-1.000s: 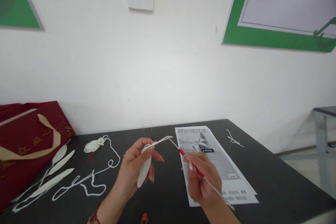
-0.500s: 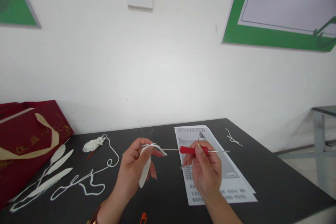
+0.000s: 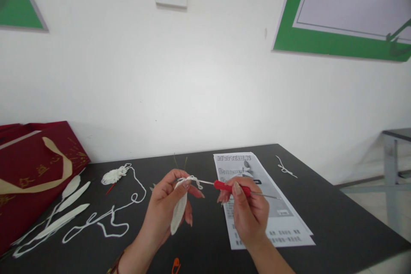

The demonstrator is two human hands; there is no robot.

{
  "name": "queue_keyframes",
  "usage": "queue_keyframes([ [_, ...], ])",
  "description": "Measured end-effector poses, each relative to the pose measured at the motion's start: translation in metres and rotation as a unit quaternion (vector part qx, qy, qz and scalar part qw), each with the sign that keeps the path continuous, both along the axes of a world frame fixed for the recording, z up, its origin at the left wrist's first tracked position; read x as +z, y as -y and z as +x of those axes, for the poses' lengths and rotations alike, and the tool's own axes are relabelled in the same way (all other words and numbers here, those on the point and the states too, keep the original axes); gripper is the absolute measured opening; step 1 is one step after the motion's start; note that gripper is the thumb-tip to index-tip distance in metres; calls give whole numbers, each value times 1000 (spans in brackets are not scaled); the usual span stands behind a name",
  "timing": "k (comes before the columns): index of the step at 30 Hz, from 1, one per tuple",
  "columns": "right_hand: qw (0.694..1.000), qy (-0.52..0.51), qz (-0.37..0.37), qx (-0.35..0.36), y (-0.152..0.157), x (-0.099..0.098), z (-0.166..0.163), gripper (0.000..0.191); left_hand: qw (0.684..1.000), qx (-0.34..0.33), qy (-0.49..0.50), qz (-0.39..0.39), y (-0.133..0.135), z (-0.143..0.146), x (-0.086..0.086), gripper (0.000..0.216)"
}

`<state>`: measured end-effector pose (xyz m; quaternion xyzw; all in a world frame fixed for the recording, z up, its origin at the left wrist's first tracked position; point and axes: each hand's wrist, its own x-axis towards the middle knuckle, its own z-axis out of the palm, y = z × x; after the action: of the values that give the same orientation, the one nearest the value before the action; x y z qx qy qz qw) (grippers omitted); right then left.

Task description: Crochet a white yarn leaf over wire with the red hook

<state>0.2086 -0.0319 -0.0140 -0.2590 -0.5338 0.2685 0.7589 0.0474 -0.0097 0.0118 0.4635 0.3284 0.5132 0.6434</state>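
Pinched between the thumb and fingers of my left hand (image 3: 170,199) is a white crocheted petal (image 3: 179,214), its lower end hanging down. White yarn loops along its upper edge. My right hand (image 3: 250,207) grips a crochet hook (image 3: 231,188) by its red handle, with metal shafts sticking out both ends. The hook's left tip meets the yarn at the petal's top; the exact stitch is too small to make out. On the table to the left lie several finished white petals (image 3: 73,197) with long tails and a small bundle of white yarn (image 3: 114,174).
A printed pattern sheet (image 3: 272,239) lies under my right hand on the black table (image 3: 340,222). A dark red gift bag (image 3: 35,162) stands at the left. An orange stitch marker (image 3: 175,265) lies near the front, and a knotted white yarn scrap (image 3: 285,168) at the right.
The hook has tilted, its right end now lower, and my right hand has shifted slightly left and down. My left hand still holds the petal in nearly the same place.
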Motion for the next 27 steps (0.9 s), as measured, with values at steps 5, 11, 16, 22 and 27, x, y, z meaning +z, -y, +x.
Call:
queue_keyframes([
  [5, 1000, -18, 6, 1, -1, 0, 0, 14, 1000, -6, -2, 7, 1, 0, -1, 15],
  [11, 997, -63, -23, 42, -4, 3, 1, 14, 998, -53, 22, 2, 0, 0, -2, 13],
  [16, 986, -115, -81, 89, -7, 8, 1, 12, 994, -87, 65, -4, 1, 0, -1, 12],
  [22, 968, -161, -118, 154, -7, 11, -1, 11, 995, -72, 68, -24, 2, 1, 2, 20],
  [27, 965, -160, -122, 166, -8, 10, -2, 11, 996, -63, 65, -22, 2, 2, -1, 21],
])
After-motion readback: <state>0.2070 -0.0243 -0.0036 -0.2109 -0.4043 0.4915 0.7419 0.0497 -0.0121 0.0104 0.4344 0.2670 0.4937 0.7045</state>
